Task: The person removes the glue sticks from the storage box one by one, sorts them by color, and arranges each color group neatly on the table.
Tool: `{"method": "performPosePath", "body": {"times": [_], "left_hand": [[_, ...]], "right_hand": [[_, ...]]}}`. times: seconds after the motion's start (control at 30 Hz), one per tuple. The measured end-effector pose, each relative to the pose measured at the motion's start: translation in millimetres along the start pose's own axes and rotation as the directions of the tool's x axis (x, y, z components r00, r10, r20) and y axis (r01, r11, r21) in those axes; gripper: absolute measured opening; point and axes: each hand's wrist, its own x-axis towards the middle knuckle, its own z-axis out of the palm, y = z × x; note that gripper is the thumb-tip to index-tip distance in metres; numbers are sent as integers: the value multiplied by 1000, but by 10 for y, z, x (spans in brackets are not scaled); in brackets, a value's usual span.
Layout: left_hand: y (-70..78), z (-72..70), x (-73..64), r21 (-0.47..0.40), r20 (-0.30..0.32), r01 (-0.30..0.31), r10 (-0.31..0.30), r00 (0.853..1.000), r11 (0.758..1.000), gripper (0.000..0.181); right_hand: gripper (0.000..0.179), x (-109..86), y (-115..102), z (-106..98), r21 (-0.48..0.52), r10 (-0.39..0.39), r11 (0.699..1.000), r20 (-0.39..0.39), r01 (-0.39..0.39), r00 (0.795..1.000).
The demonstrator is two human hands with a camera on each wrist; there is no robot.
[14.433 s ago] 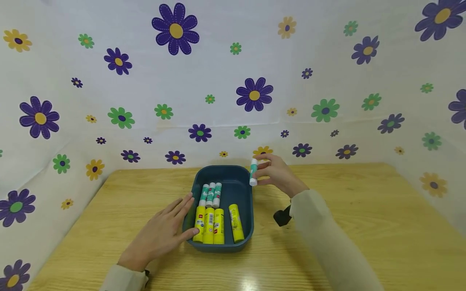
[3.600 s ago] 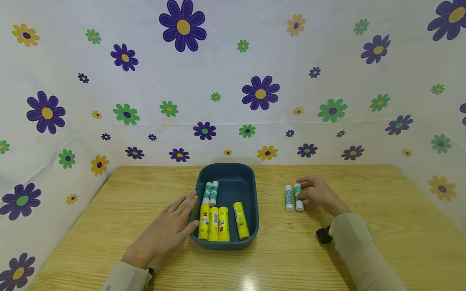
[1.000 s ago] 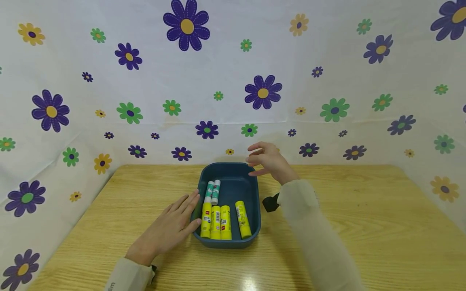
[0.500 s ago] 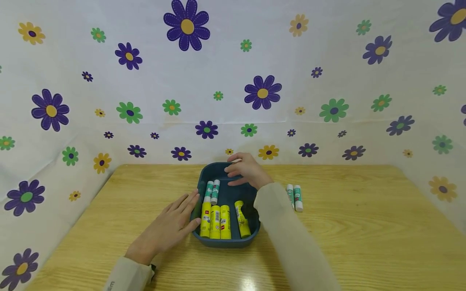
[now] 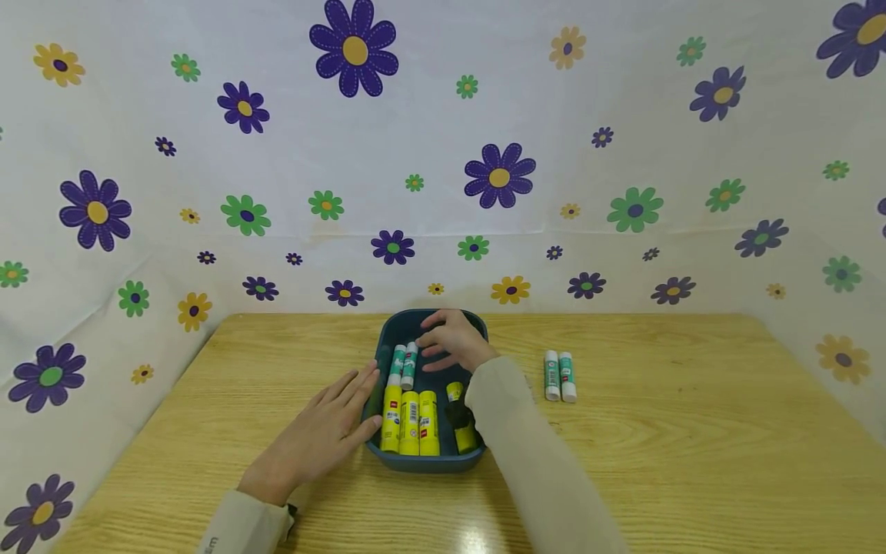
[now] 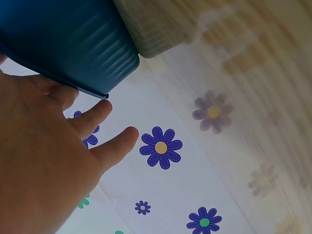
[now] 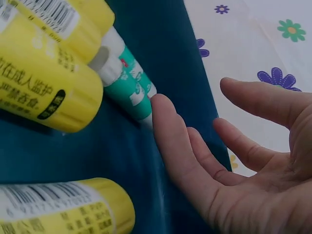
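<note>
My left hand (image 5: 311,431) lies spread against the left side of the blue bin (image 5: 432,465), fingertips at its rim; in the left wrist view, the fingers (image 6: 92,119) are extended beside the bin wall. My right hand (image 5: 453,342) reaches inside the bin with fingers apart and nothing between them. Two small white-and-green glue sticks (image 5: 409,365) lie side by side at the bin's left. The right wrist view puts a fingertip (image 7: 163,105) right at the end of one small glue stick (image 7: 129,97). Several larger yellow glue sticks (image 5: 428,423) lie in the near half.
On the wooden table (image 5: 664,431), right of the bin, two more white-and-green glue sticks (image 5: 551,375) lie parallel. A white flower-patterned cloth (image 5: 429,138) stands behind and at both sides of the table. One yellow glue stick (image 5: 465,438) is partly covered by the right wrist's black strap.
Two small glue sticks have gone from the bin to the table, carried by the right hand. That hand has since returned, empty, leftward and down into the bin. The left hand stays put.
</note>
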Motion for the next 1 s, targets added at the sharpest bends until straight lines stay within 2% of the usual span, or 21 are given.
{"method": "performPosePath", "body": {"times": [0.2,0.4,1.0], "left_hand": [[1,10,11,1,2,3,-3,1000,1000,69],[4,18,9,-3,-2,-4,4,1000,1000,69],[2,11,-13,-14,-5,-1,1,1000,1000,68]], "right_hand": [[41,13,21,19,-4,11,1000,-9,-11,1000],[42,55,83,3,10,54,998,-2,-54,999],[47,66,130,140,43,90,995,70,-93,994]]}}
